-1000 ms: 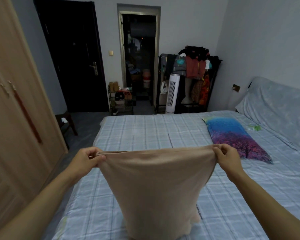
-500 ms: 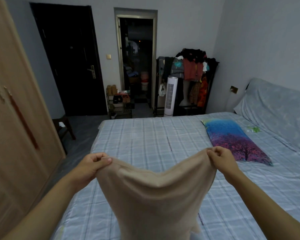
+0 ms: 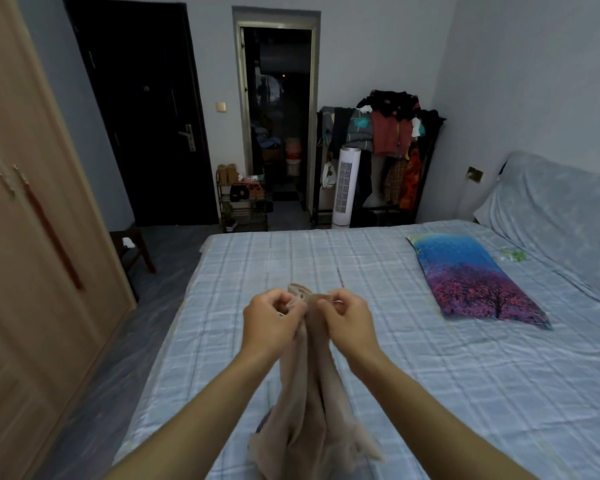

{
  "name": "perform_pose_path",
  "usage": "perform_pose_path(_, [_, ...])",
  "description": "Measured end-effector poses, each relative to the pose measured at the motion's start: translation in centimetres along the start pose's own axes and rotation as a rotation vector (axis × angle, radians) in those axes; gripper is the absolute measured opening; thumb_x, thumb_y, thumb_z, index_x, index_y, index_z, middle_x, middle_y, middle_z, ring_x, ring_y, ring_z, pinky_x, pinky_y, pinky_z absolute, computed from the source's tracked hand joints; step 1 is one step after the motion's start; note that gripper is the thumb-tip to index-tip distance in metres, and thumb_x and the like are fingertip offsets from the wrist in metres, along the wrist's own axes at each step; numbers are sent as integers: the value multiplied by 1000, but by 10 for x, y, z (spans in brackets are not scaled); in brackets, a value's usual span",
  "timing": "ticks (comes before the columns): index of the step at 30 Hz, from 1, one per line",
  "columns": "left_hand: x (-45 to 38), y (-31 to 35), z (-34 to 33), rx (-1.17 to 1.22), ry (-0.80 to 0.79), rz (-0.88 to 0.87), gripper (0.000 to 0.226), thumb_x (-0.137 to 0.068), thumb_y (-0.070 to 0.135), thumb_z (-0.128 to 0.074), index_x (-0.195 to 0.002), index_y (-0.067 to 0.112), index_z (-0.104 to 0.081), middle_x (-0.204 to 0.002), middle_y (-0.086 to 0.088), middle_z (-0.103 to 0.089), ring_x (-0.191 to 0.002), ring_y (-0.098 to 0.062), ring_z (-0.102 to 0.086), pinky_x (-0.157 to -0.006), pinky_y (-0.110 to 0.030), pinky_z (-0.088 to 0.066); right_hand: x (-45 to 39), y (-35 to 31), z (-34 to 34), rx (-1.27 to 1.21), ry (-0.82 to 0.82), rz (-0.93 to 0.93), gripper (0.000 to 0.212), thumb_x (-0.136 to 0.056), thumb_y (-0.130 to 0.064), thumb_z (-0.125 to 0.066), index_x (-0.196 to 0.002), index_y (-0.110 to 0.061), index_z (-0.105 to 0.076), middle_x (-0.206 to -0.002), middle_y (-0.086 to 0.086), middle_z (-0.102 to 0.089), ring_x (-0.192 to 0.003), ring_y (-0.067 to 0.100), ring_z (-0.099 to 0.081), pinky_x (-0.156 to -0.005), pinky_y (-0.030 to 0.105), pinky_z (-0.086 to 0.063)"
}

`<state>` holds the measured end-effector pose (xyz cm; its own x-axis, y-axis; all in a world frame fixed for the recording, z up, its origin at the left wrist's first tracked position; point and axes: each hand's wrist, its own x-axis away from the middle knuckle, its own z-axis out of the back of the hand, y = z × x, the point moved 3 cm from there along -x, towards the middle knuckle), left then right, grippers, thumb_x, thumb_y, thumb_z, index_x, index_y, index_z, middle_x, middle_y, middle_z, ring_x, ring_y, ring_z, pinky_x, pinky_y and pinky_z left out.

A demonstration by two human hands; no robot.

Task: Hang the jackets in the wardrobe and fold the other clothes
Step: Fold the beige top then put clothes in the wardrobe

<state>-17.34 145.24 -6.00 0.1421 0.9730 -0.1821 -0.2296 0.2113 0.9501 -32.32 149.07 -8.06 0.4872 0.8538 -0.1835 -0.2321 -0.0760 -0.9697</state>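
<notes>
Head view: the left hand (image 3: 271, 323) and right hand (image 3: 349, 322) meet at centre, fingers curled and pinching the top edge of a beige garment (image 3: 312, 403), which hangs folded toward six o'clock over the checked bed (image 3: 465, 393). The wardrobe (image 3: 25, 258) stands at nine o'clock.

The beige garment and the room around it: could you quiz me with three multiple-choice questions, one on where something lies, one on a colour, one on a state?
1. Where does the pillow lie?
A. on the bed
B. on the floor
C. on the stool

2. What colour is the tower fan?
A. red
B. white
C. black

3. How is the beige garment held?
A. spread flat on the bed
B. on a hanger
C. gathered between both hands

Answers: 1 A, it rests on the checked sheet. 2 B, its body is white. 3 C, left hand and right hand pinch its top close together.
</notes>
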Motion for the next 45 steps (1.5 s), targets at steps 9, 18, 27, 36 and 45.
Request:
perform_pose_path(9, [18,1,-3,227,-281,163,33,-93,-4,-47,-97,10,-76,-90,-9,-78,-87,-22,-75,-75,-32,-61,24,-6,-9,-155,-180,-19,18,-81,-14,-80,-96,-8,-71,-86,7,-77,-84,20,-75,-75,34,-61])
perform_pose_path(18, [4,-19,35,-228,-194,-77,25,-81,5,-69,-93,26,-75,-86,8,-75,-81,-4,-70,-80,-31,-59,15,-8,5,-110,-216,83,21,-90,9,-58,-89,-10,-69,-77,-3,-73,-75,7,-68,-70,23,-50])
perform_pose_path(27, [-22,-13,59,-396,-438,-197,97,-67,38,-87,-145,47,-30,-145,19,-35,-131,-1,-37,-100,-25,-42,14,-56,31,-329,-677,100,18,-88,-3,-51,-89,-14,-65,-74,-4,-59,-67,5,-52,-62,16,-42])
perform_pose_path(36, [-10,-7,41,-112,-793,6,32,-78,10,-79,-106,22,-71,-105,-8,-73,-101,-20,-70,-89,-34,-58,12,-57,55,-378,-613,84,13,-90,-7,-54,-93,-14,-64,-77,2,-57,-72,12,-53,-64,22,-44])
perform_pose_path(45, [-35,36,65,-143,-384,-165,10,-84,9,-76,-80,11,-67,-70,4,-67,-66,-4,-61,-62,-20,-49,-19,-65,79,-37,-89,261,18,-95,-2,-59,-95,-16,-69,-78,-8,-72,-75,5,-65,-64,16,-49])
